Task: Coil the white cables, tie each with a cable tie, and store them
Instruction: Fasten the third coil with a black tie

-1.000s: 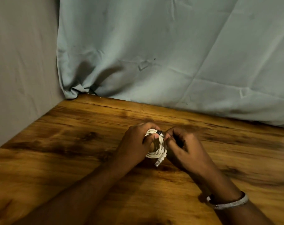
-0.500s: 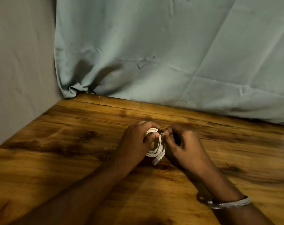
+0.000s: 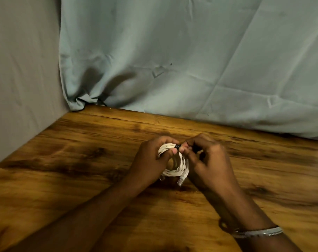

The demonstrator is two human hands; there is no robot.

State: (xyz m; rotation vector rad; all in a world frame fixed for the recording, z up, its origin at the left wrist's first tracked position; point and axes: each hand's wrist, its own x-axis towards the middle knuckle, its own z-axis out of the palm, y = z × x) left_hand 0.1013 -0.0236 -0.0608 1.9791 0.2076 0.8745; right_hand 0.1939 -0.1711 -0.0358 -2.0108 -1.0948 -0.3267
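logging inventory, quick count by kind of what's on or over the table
white cable coil: 1
black cable tie: 1
hands, left hand and right hand: 2
silver bracelet: 1
total: 5

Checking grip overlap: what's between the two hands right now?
In the head view, the coiled white cable sits between the left hand and right hand. Both grip it, and the right hand's fingertips pinch the black cable tie at the coil's top.

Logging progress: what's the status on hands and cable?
Left hand grips white cable coil over the table. Right hand pinches black tie at coil's top. Nothing in the way.
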